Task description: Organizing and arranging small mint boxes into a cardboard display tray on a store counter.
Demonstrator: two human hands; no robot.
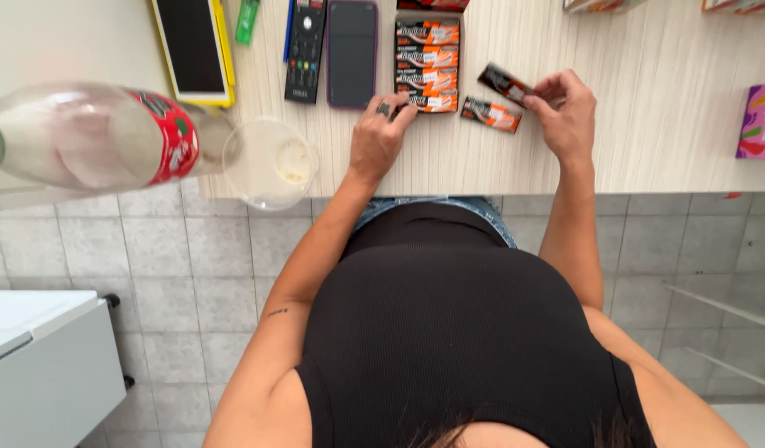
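A stack of orange and black flat packs (428, 65) lies in a row on the pale wooden counter (648, 124). My left hand (378, 137) rests its fingertips on the nearest pack of the row. My right hand (565, 112) pinches one black and orange pack (504, 84) by its end, tilted just above the counter. Another single pack (490, 114) lies flat between my two hands.
A remote control (305, 50), a dark phone (352, 51) and a yellow-cased tablet (193, 48) lie at the back. A plastic bottle with a red label (92, 137) and a clear cup (272, 162) overhang the counter's near edge. A purple box (761, 123) sits far right.
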